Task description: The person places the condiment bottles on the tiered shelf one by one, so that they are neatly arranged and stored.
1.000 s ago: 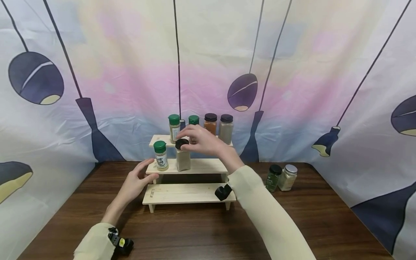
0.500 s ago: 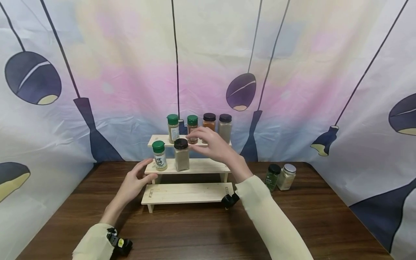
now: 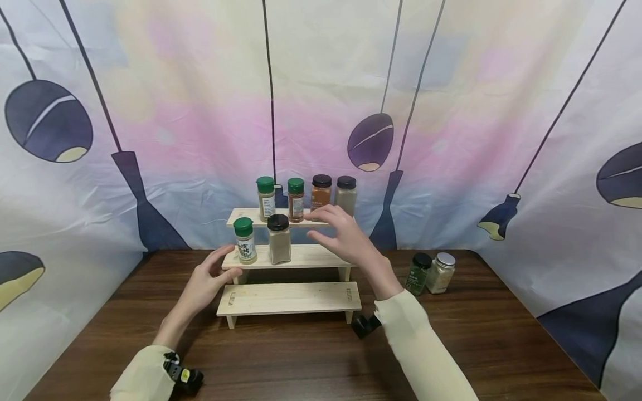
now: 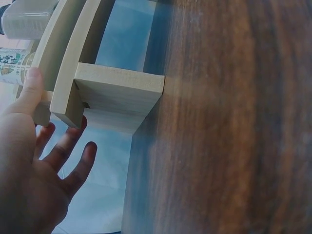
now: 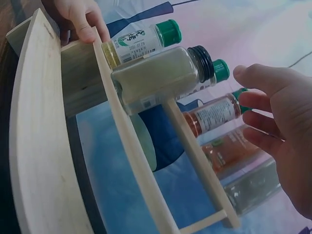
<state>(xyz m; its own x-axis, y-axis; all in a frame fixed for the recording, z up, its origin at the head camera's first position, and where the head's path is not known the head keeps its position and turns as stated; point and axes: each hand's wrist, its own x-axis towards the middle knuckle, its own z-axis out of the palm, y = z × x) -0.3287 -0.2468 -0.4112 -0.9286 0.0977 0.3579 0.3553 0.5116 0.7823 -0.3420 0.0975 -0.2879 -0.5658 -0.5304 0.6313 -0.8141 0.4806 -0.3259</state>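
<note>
A three-tier wooden rack (image 3: 301, 298) stands on the brown table. On its middle tier a green-lidded jar (image 3: 245, 240) and a black-lidded jar (image 3: 278, 238) of pale powder stand side by side. My right hand (image 3: 326, 225) hovers just right of the black-lidded jar (image 5: 156, 78), fingers spread and holding nothing. My left hand (image 3: 208, 281) is at the rack's left end, thumb resting on the middle shelf (image 4: 117, 92) beside the green-lidded jar (image 4: 12, 66), fingers straight. The top tier carries several jars, two with green lids and two with black.
Two more jars stand on the table right of the rack: a dark-lidded one (image 3: 418, 274) and a silver-lidded one (image 3: 441, 273). A patterned cloth backdrop (image 3: 451, 111) closes in the back and both sides. The bottom tier holds nothing.
My right hand has let go of the black-lidded jar's lid and drawn back to the right. The jar stays upright on the middle tier. The left hand has not moved.
</note>
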